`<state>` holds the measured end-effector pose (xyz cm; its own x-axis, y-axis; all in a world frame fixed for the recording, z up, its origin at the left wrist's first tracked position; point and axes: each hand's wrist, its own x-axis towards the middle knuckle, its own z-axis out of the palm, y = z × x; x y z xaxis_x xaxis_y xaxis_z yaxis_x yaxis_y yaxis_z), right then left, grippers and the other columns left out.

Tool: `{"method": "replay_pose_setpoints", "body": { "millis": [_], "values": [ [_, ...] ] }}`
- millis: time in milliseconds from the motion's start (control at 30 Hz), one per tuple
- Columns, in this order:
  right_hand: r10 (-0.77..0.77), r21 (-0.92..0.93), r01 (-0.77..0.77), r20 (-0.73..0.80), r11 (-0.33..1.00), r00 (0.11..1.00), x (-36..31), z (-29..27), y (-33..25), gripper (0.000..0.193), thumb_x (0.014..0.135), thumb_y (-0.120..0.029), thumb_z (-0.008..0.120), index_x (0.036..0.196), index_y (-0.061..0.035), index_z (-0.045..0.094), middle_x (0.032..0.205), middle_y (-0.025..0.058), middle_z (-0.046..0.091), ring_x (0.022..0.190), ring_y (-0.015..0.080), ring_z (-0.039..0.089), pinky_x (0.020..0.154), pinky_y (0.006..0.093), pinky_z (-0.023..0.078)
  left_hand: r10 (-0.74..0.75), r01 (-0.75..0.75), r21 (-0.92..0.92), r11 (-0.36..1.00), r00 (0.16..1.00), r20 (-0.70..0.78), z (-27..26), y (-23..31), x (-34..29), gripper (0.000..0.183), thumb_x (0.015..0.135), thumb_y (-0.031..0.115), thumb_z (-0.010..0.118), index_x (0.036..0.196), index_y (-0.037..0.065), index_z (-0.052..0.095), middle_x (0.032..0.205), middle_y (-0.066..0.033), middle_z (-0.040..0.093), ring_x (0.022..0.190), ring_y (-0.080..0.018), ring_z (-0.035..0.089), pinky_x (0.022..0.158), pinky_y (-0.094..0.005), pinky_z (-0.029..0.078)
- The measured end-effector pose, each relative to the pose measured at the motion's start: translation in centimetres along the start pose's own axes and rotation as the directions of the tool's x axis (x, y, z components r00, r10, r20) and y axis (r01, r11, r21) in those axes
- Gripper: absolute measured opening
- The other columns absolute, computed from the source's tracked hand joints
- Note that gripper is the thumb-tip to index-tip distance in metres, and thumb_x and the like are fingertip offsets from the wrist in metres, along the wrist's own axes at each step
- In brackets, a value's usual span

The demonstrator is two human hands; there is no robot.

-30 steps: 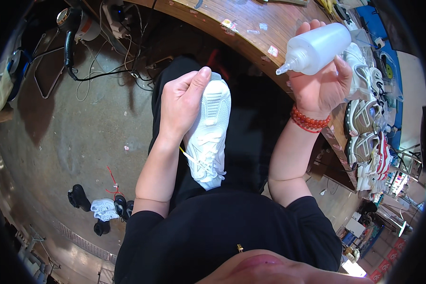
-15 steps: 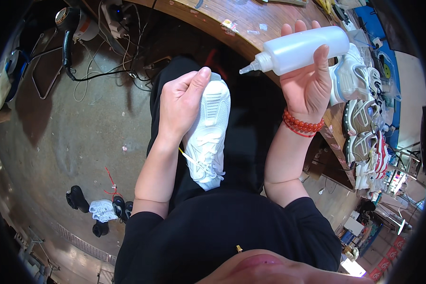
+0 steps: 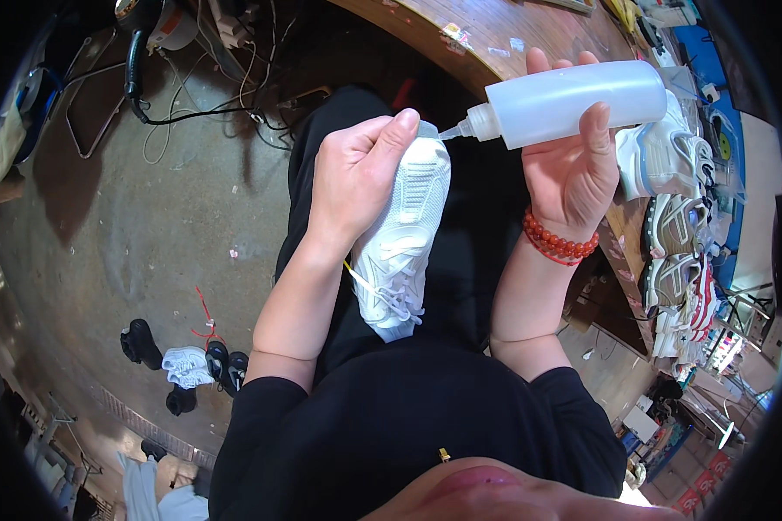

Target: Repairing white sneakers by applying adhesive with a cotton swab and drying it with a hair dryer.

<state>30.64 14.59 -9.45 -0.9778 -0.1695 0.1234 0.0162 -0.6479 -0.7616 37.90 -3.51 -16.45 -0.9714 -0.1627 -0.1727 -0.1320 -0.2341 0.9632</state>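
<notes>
Left hand: grip clamped on the white sneaker near the toe, thumb over the front edge; sneaker sits above the lap, toe pointing away from the body. Right hand: grip closed around the translucent squeeze bottle, bottle roughly level, nozzle aimed left at the sneaker's toe edge, can't tell if the tip touches. More shoes line the right side by the wooden table.

Grey, speckled floor spreads left of a wooden workbench; far right, perhaps a pale wall.
</notes>
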Motion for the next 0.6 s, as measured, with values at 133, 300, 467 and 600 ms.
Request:
{"method": "replay_pose_setpoints", "body": {
  "millis": [133, 300, 467, 600],
  "values": [
    [-0.041, -0.062, 0.042, 0.011, 0.997, 0.999, -0.15, 0.01, 0.64, 0.057, 0.088, -0.012, 0.075, 0.136, 0.0, 0.046, 0.124, 0.0174, 0.062, 0.124, 0.0382, 0.057, 0.105, 0.0508, 0.046, 0.015, -0.015, 0.003, 1.0, 1.0, -0.021, 0.14, -0.09, 0.01, 0.042, 0.1, 0.036, 0.06, 0.079, -0.001, 0.067, 0.064, 0.0016, 0.059, 0.061, -0.0043, 0.05, 0.056, -0.0234, 0.039],
    [-0.082, -0.168, 0.083, 0.013, 0.982, 0.997, -0.35, -0.15, 0.88, 0.058, 0.088, -0.011, 0.076, 0.136, 0.0024, 0.046, 0.121, 0.0188, 0.063, 0.121, 0.0368, 0.059, 0.106, 0.0483, 0.046, 0.032, -0.033, -0.018, 0.999, 0.999, -0.043, 0.34, -0.1, -0.04, 0.046, 0.099, 0.037, 0.061, 0.074, -0.002, 0.064, 0.058, 0.0012, 0.054, 0.058, -0.0052, 0.046, 0.053, -0.0257, 0.037],
    [-0.053, -0.228, 0.064, 0.053, 0.972, 0.997, -0.6, -0.65, 0.75, 0.059, 0.091, -0.012, 0.07, 0.141, -0.0004, 0.042, 0.132, 0.0204, 0.057, 0.132, 0.0391, 0.049, 0.114, 0.0512, 0.036, 0.046, -0.048, -0.03, 0.998, 0.996, -0.074, 0.61, -0.03, -0.05, 0.047, 0.099, 0.038, 0.061, 0.073, -0.002, 0.063, 0.057, 0.0011, 0.051, 0.057, -0.0053, 0.044, 0.052, -0.0262, 0.036],
    [-0.065, -0.232, 0.07, 0.026, 0.97, 0.998, -0.56, -0.75, 0.77, 0.055, 0.091, -0.012, 0.071, 0.138, 0.0007, 0.044, 0.131, 0.021, 0.057, 0.13, 0.0391, 0.051, 0.114, 0.0508, 0.036, 0.027, -0.027, -0.008, 1.0, 0.998, -0.058, 0.5, -0.24, 0.07, 0.048, 0.099, 0.038, 0.06, 0.073, -0.002, 0.062, 0.055, 0.0002, 0.05, 0.056, -0.0056, 0.043, 0.052, -0.0265, 0.035]
  ]
}}
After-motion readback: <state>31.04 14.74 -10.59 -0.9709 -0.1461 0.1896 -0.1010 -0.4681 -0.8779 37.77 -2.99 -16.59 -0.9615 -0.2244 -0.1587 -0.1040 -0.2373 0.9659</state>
